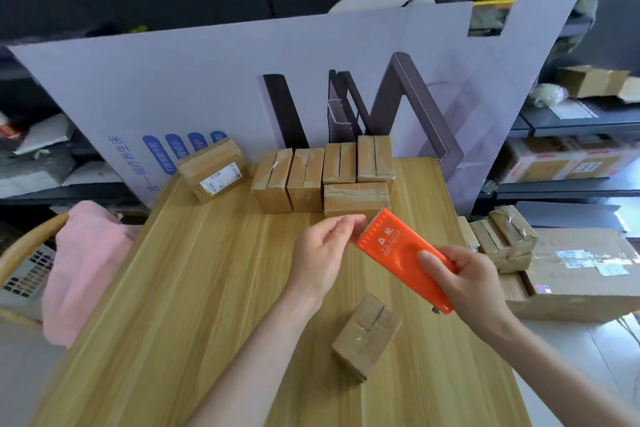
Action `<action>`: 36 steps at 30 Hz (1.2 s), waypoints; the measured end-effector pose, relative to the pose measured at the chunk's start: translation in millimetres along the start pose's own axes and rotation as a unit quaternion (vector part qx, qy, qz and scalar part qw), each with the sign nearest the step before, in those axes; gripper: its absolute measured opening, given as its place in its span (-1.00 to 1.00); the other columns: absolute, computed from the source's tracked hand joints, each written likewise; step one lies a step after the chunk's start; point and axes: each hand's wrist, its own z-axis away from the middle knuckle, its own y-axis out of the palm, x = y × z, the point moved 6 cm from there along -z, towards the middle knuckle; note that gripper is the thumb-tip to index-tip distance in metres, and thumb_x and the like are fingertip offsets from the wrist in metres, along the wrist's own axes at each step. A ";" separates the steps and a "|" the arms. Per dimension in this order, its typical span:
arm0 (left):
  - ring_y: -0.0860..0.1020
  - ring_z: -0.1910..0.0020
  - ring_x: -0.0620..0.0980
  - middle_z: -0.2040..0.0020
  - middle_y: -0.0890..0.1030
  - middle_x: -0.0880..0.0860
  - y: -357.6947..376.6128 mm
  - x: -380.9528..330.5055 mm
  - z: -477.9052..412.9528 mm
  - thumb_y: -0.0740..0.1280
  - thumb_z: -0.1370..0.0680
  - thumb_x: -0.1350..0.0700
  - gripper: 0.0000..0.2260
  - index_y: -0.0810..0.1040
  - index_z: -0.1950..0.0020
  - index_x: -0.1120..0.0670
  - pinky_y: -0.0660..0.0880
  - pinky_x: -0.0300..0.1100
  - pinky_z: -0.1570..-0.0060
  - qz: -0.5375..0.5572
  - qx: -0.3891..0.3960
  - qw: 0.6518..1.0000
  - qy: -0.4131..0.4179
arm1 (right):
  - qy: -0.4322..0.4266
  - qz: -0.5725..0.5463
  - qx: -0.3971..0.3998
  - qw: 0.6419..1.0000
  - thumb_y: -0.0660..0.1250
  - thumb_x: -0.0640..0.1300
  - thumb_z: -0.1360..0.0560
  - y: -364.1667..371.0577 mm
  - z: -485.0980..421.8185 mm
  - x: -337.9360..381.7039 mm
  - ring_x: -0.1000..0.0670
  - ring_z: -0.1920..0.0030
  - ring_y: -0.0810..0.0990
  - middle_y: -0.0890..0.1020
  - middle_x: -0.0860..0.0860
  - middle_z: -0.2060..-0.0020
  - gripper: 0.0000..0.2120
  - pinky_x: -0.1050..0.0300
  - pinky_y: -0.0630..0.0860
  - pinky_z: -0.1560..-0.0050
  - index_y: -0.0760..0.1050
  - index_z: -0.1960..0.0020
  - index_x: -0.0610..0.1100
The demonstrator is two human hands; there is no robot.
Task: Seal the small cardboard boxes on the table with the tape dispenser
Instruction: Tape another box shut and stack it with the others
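Tape dispenser (391,246), orange, held in the air above the middle of the wooden table (173,288), its toothed end pointing away from me and to the left. The right hand (474,284) grips its near end, thumb on top and fingers curled beneath. The left hand (322,253) meets the toothed end with thumb and fingertips drawn together in a pinch; I cannot tell from my screen whether tape lies between them. Below the two hands, near the table's front edge, one small box (367,336) lies alone, its top flaps showing a seam. At the far edge I count a row of boxes (304,181) standing side by side, touching, with one flat box (356,200) lying just before them. A labelled box (211,172) sits apart to their left. Behind them leans a large printed cardboard sheet (207,80). A pink cloth (86,264) hangs beside the table on the left.
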 end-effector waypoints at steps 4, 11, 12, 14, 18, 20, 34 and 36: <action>0.59 -0.05 -0.26 0.01 0.67 -0.21 4.0 -15.5 3.0 0.23 -0.61 -0.01 -0.81 0.64 -0.04 -0.16 0.50 -0.35 -0.04 -0.053 0.009 0.998 0.035 | -0.011 0.017 -0.013 1.000 0.42 -0.17 -0.48 -1.6 -1.2 7.5 -0.03 0.62 0.53 0.61 -0.05 0.50 -0.87 0.05 0.44 0.68 0.63 0.20 0.03; 0.63 0.11 -0.13 0.10 0.70 -0.02 -1.5 -4.3 -3.0 0.27 -0.61 0.05 -0.82 0.65 -0.03 0.04 0.51 -0.29 0.15 0.067 -0.018 0.992 -0.108 | -0.020 0.005 0.000 1.000 0.42 -0.17 -0.48 -3.1 1.0 16.6 -0.02 0.59 0.54 0.62 -0.04 0.48 -0.86 0.05 0.47 0.65 0.65 0.21 0.04; 0.62 0.15 -0.12 0.14 0.70 -0.01 -3.8 -3.4 -4.7 0.30 -0.59 0.06 -0.85 0.65 0.00 0.06 0.50 -0.27 0.17 0.081 -0.025 0.988 -0.127 | -0.021 0.009 0.003 1.000 0.42 -0.16 -0.48 -3.0 1.0 17.1 -0.02 0.58 0.55 0.63 -0.04 0.48 -0.88 0.04 0.47 0.64 0.65 0.19 0.02; 0.60 0.22 -0.10 0.22 0.69 -0.01 -5.4 -1.5 -7.8 0.39 -0.53 0.09 -0.91 0.64 0.04 0.08 0.50 -0.21 0.16 0.080 -0.026 0.984 -0.158 | -0.026 0.027 0.009 0.999 0.43 -0.15 -0.47 -2.1 0.9 17.9 0.03 0.57 0.55 0.63 0.00 0.47 -0.93 0.08 0.48 0.61 0.67 0.16 -0.01; 0.59 0.37 -0.14 0.34 0.66 -0.04 -7.6 -0.3 -15.6 0.45 -0.47 0.23 -0.95 0.61 0.15 0.11 0.51 -0.25 0.31 0.079 -0.050 0.982 -0.166 | -0.049 0.085 -0.001 0.995 0.45 -0.07 -0.44 -0.8 0.2 25.6 0.09 0.50 0.54 0.63 0.09 0.44 -0.83 0.09 0.48 0.48 0.61 0.27 0.17; 0.57 0.43 -0.15 0.38 0.64 -0.04 -10.9 -0.3 -21.4 0.40 -0.46 0.35 -0.86 0.59 0.20 0.13 0.47 -0.31 0.43 0.062 -0.074 0.982 -0.160 | -0.056 0.127 -0.007 0.990 0.45 0.00 -0.42 1.2 -0.1 30.8 0.13 0.47 0.52 0.60 0.17 0.47 -0.81 0.10 0.46 0.42 0.55 0.33 0.21; 0.63 0.35 -0.10 0.31 0.69 -0.01 -12.1 64.9 -36.9 0.50 -0.38 0.29 -0.87 0.66 0.28 0.07 0.55 -0.21 0.22 -0.080 -0.111 0.972 -0.190 | 0.072 0.268 -0.016 0.960 0.39 0.14 -0.42 -48.0 31.7 -38.7 0.11 0.57 0.53 0.57 0.09 0.54 -0.76 0.14 0.48 0.54 0.58 0.36 0.07; 0.65 0.33 -0.12 0.34 0.68 -0.06 4.4 93.1 -27.3 0.52 -0.38 0.25 -0.87 0.66 0.28 0.04 0.55 -0.21 0.16 -0.096 -0.089 0.968 -0.215 | 0.109 0.314 -0.004 0.943 0.37 0.18 -0.44 -52.8 38.4 -61.5 0.14 0.53 0.54 0.57 0.10 0.53 -0.73 0.19 0.47 0.50 0.57 0.36 0.06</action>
